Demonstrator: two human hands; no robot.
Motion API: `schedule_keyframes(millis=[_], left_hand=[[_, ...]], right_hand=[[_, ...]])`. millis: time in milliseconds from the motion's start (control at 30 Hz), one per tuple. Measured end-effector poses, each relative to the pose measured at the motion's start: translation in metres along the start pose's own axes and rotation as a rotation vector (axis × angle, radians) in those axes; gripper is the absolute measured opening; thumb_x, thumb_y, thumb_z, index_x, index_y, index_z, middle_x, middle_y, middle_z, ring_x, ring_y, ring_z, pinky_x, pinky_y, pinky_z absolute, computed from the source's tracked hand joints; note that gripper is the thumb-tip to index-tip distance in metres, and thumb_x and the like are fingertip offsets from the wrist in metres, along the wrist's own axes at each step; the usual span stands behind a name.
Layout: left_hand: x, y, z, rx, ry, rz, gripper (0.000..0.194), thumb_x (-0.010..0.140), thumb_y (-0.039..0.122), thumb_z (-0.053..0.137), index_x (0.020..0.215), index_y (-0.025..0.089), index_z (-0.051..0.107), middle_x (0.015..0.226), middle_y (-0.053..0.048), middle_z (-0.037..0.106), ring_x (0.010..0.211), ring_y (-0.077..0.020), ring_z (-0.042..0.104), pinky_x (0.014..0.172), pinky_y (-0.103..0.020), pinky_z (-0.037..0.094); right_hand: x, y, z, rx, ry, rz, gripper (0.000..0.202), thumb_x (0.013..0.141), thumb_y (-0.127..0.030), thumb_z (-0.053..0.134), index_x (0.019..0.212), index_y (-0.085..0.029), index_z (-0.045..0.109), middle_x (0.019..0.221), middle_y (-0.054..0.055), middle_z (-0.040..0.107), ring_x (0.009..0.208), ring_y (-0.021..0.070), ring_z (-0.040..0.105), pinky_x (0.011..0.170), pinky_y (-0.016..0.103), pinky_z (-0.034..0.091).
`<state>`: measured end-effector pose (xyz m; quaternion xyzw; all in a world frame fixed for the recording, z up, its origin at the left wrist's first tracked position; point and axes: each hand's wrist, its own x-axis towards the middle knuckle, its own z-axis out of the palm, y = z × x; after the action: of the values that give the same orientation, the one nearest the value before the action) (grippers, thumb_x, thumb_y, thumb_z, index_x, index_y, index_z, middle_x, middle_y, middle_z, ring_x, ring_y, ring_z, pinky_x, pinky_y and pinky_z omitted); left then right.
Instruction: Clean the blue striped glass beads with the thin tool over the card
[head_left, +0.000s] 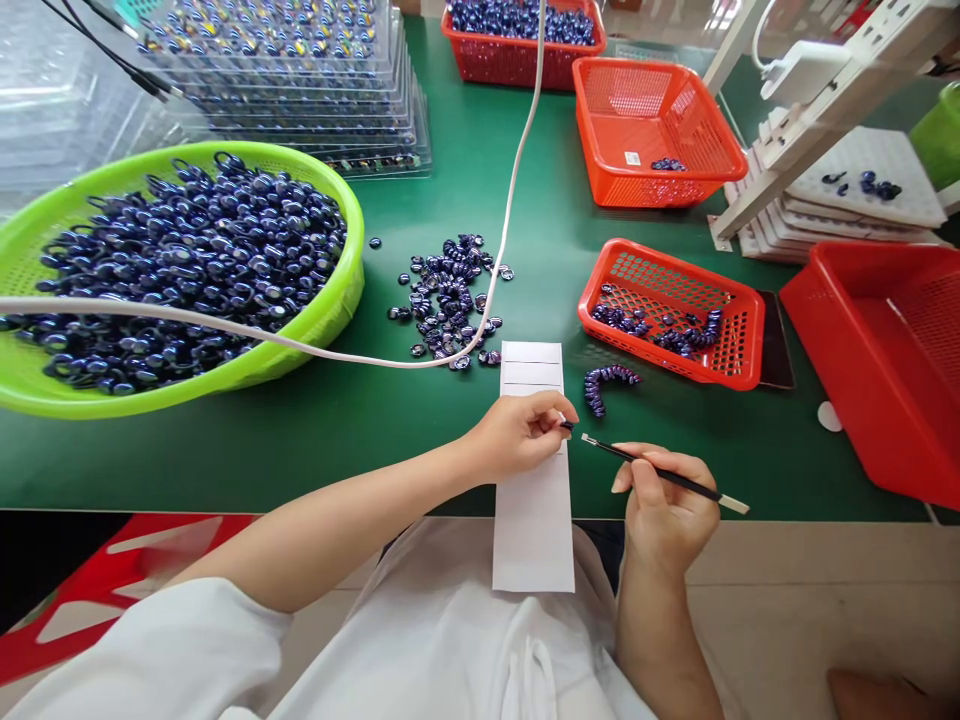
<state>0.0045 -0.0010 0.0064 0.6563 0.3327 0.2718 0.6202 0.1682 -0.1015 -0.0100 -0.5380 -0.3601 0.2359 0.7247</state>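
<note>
My left hand (517, 435) is closed in a pinch on a small dark piece (567, 425), above a white paper strip (534, 530). The strip hangs over the table's front edge. In my right hand (671, 500) is a thin black stick (679, 480) with pale ends, held like a pen. Its tip points at the small piece, with a slight gap between them. Just beyond, a curved row of shiny dark-blue pieces (600, 385) lies on the green table (420, 440). Farther left is a loose pile of similar pieces (442, 300).
A green basket (352, 250) full of dark-blue ringed pieces stands left. Clear trays (416, 130) are stacked behind it. Red baskets (750, 340) (600, 170) and a red bin (847, 380) are at right. A white cable (517, 170) loops across the table.
</note>
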Motion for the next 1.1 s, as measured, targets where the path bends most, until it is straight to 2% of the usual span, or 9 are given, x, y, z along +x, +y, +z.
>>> schedule_keyframes(millis=[200,400,700,800,933,1100], left_hand=[[0.001,-0.003,0.000,-0.027,-0.005,-0.022,0.022,0.077,0.021,0.056,0.093,0.013,0.069,0.065,0.004,0.053,0.056,-0.0063,0.048,0.054,-0.018,0.039],[0.001,-0.002,-0.003,-0.021,-0.022,-0.023,0.023,0.078,0.019,0.056,0.098,0.015,0.068,0.065,0.004,0.057,0.055,-0.0068,0.052,0.055,-0.018,0.043],[0.002,-0.004,-0.003,0.012,-0.034,-0.034,0.022,0.081,0.021,0.066,0.102,0.014,0.066,0.068,0.004,0.060,0.059,-0.0083,0.058,0.056,-0.018,0.047],[0.001,-0.006,-0.002,0.117,-0.026,0.019,0.022,0.082,0.021,0.068,0.103,0.014,0.068,0.070,0.003,0.064,0.059,-0.0085,0.059,0.058,-0.019,0.049],[-0.001,-0.009,-0.001,0.388,0.000,0.137,0.023,0.085,0.023,0.070,0.106,0.016,0.071,0.074,0.001,0.072,0.061,-0.0102,0.064,0.062,-0.020,0.052],[-0.002,-0.017,0.001,0.571,0.057,0.296,0.022,0.084,0.027,0.072,0.103,0.017,0.071,0.076,0.000,0.074,0.064,-0.0116,0.067,0.066,-0.021,0.055]], right_hand=[[0.001,0.000,0.001,0.005,0.010,0.001,0.013,0.080,-0.012,0.073,0.085,-0.019,0.064,0.085,0.004,0.077,0.048,0.0121,0.065,0.042,0.026,0.051],[0.000,-0.001,0.002,-0.032,0.023,0.012,0.013,0.079,-0.015,0.074,0.084,-0.019,0.063,0.085,0.003,0.077,0.048,0.0119,0.064,0.043,0.027,0.052],[0.000,-0.001,0.003,-0.031,0.030,0.011,0.012,0.079,-0.014,0.074,0.084,-0.019,0.064,0.085,0.003,0.077,0.046,0.0112,0.063,0.044,0.027,0.051],[-0.001,0.000,0.004,-0.041,0.035,-0.002,0.013,0.079,-0.013,0.073,0.084,-0.019,0.063,0.085,0.003,0.077,0.047,0.0118,0.064,0.043,0.027,0.051],[-0.004,0.000,0.005,-0.077,0.021,-0.023,0.012,0.080,-0.013,0.073,0.085,-0.019,0.063,0.087,0.004,0.077,0.049,0.0119,0.065,0.042,0.026,0.050],[-0.008,0.000,0.003,-0.144,-0.049,-0.069,0.012,0.082,-0.012,0.071,0.088,-0.019,0.064,0.091,0.005,0.077,0.050,0.0106,0.064,0.043,0.026,0.053]])
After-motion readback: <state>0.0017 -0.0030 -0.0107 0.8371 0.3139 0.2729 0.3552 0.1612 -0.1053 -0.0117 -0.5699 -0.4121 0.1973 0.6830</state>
